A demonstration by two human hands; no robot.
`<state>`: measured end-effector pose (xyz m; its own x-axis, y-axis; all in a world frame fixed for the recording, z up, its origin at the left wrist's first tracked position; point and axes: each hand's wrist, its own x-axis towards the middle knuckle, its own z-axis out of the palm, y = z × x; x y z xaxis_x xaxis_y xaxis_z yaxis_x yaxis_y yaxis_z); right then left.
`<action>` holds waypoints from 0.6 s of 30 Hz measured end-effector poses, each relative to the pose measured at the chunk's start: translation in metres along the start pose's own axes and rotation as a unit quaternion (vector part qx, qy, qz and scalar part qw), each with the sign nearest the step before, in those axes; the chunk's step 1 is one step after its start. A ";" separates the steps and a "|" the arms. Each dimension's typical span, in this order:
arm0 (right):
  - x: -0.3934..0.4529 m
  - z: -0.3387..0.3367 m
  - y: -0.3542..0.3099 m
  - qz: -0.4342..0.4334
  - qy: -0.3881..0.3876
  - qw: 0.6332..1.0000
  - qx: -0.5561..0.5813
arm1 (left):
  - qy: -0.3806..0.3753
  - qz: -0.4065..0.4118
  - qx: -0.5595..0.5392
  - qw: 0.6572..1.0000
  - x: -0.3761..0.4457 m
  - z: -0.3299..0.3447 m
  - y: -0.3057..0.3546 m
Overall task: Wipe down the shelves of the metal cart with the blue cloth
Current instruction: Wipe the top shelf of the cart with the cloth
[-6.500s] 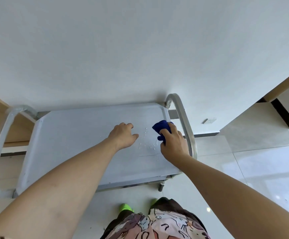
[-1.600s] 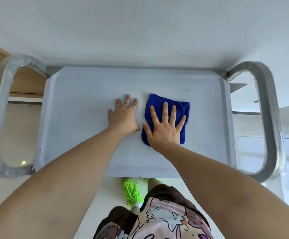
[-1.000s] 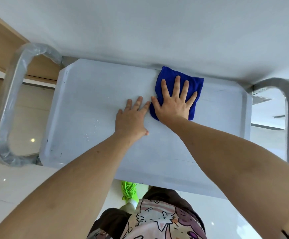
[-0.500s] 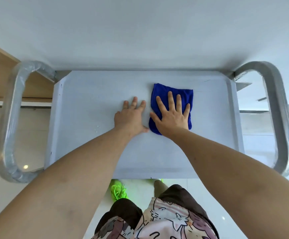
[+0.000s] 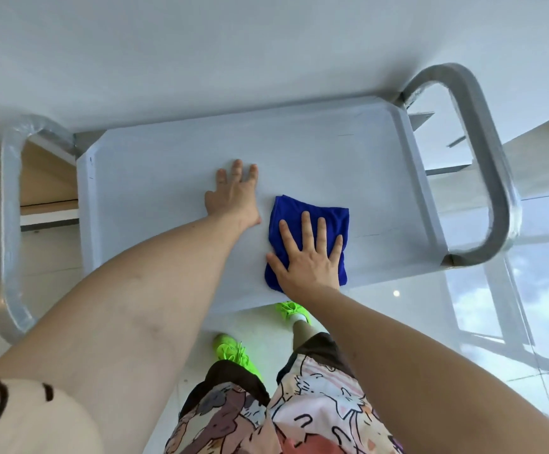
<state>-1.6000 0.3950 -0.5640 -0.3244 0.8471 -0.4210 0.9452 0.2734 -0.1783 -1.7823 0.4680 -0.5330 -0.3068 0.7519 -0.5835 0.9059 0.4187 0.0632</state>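
On the cart's top shelf point(image 5: 155, 178), the cloth point(image 5: 312, 214) lies near the six o'clock edge, the right hand point(image 5: 309, 260) pressing it flat, fingers spread. At ten o'clock from it, the left hand point(image 5: 234, 198) rests flat, fingers close together.

A folded blue cloth point(image 5: 312, 217) lies flat near the front edge of the metal cart's top shelf point(image 5: 155, 178).
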 end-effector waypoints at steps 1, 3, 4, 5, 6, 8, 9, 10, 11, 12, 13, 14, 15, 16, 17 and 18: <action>-0.007 0.002 -0.003 0.001 -0.005 1.000 0.001 | 0.018 -0.001 -0.011 1.000 -0.002 0.004 0.000; -0.020 0.007 -0.010 0.004 -0.018 1.000 0.002 | 0.060 -0.009 -0.012 0.998 -0.010 0.011 0.000; -0.026 0.009 -0.014 0.006 -0.023 1.000 0.002 | 0.080 -0.010 0.002 0.997 -0.016 0.014 -0.001; -0.031 0.011 -0.018 0.007 -0.029 1.000 0.003 | 0.097 -0.002 0.026 0.995 -0.023 0.016 -0.003; -0.036 0.013 -0.024 0.009 -0.034 0.999 0.003 | 0.110 0.012 0.052 0.992 -0.029 0.018 -0.006; -0.044 0.018 -0.036 0.009 -0.038 0.999 0.004 | 0.123 0.033 0.069 0.989 -0.040 0.023 -0.017; -0.046 0.021 -0.043 0.009 -0.039 0.999 0.003 | 0.121 0.028 0.049 0.991 -0.045 0.024 -0.024; -0.047 0.023 -0.049 0.011 -0.039 0.999 0.003 | 0.115 0.014 0.019 0.993 -0.048 0.024 -0.033; -0.047 0.025 -0.054 0.014 -0.038 0.999 0.003 | 0.106 -0.001 -0.007 0.994 -0.051 0.024 -0.043; -0.047 0.026 -0.059 0.016 -0.036 0.999 0.003 | 0.098 -0.011 -0.020 0.995 -0.053 0.023 -0.054; -0.046 0.027 -0.063 0.016 -0.035 0.999 0.002 | 0.091 -0.015 -0.024 0.995 -0.054 0.021 -0.065; -0.045 0.027 -0.067 0.014 -0.033 0.999 0.002 | 0.083 -0.017 -0.026 0.996 -0.056 0.021 -0.076; -0.044 0.028 -0.070 0.011 -0.031 0.999 0.000 | 0.073 -0.020 -0.030 0.997 -0.057 0.020 -0.086; -0.043 0.028 -0.074 0.006 -0.030 1.000 -0.002 | 0.063 -0.024 -0.037 0.997 -0.058 0.020 -0.095; -0.043 0.028 -0.077 0.001 -0.029 1.000 -0.006 | 0.056 -0.026 -0.042 0.997 -0.060 0.021 -0.103; -0.043 0.028 -0.080 -0.004 -0.029 1.000 -0.008 | 0.051 -0.024 -0.042 0.997 -0.061 0.023 -0.109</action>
<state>-1.6626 0.3241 -0.5569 -0.3323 0.8171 -0.4711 0.9432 0.2869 -0.1677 -1.8558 0.3643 -0.5228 -0.3816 0.7763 -0.5017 0.8629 0.4938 0.1078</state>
